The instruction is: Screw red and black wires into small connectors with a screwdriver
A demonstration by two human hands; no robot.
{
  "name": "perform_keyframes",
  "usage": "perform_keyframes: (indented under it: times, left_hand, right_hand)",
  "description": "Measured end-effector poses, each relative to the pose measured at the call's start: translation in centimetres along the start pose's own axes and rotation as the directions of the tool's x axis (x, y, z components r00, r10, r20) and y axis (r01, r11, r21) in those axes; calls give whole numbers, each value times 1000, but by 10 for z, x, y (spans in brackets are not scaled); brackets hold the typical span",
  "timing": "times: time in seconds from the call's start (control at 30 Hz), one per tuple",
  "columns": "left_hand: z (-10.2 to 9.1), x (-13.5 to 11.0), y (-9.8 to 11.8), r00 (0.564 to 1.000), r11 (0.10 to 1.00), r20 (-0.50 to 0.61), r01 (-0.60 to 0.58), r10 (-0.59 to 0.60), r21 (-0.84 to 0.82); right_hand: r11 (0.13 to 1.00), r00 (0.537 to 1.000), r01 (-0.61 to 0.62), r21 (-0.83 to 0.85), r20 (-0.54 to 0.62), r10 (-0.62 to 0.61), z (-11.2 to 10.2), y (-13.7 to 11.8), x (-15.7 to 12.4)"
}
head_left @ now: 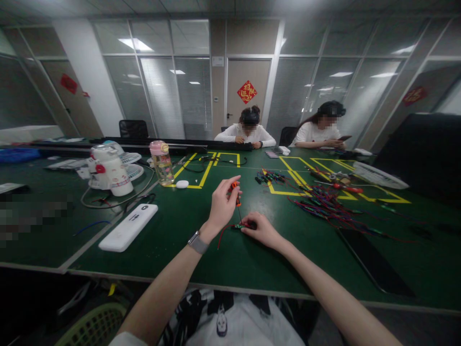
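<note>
My left hand (222, 204) is raised over the green table (201, 250), fingers closed around a small orange-handled screwdriver (236, 192) that points down. Just below it, my right hand (262, 229) pinches a small green-and-black part (242, 225) with red wires against the tabletop. The screwdriver tip reaches toward that part. A watch (198, 242) sits on my left wrist.
A white power bank (128, 226) lies left of my hands. A pink-capped bottle (162, 163), a white mug-like jug (110, 173) and fans stand further left. A heap of wired parts (324, 202) lies right, beside a dark phone (372, 262). Two people sit at the far side.
</note>
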State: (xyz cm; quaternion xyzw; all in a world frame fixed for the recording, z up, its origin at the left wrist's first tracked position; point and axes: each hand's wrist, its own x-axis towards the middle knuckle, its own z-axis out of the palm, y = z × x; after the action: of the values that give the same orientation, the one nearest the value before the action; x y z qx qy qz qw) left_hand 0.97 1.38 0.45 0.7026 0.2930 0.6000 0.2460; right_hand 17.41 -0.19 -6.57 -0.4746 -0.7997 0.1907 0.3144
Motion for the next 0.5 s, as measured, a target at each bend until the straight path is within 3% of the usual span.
perform_keyframes:
  times: [0.13,0.23,0.27,0.33,0.4,0.5]
  left_hand:
    - [-3,1,3,999,998,-39,-36,38,53]
    - [-9,4,6,994,977,-33,-99,107,187]
    - [-11,4,6,994,965,16,-107,107,241]
    - [-16,5,3,976,939,218,-91,17,333]
    - [-18,3,-4,879,904,452,-63,-151,423]
    - [-19,-1,-16,760,822,564,-71,-322,565]
  right_hand:
    - [1000,1000,3,-5,0,-3,-1,-3,-1]
    - [1000,1000,7,-6,-1,-7,-2,-6,-2]
    - [1000,1000,10,-10,-2,-10,-2,-7,-2]
    - [1000,1000,18,-24,-2,-18,-3,-7,-2]
    - [999,1000,27,-42,-9,-27,-3,-7,-2]
    - [997,999,37,-65,-16,-38,-3,-6,-2]
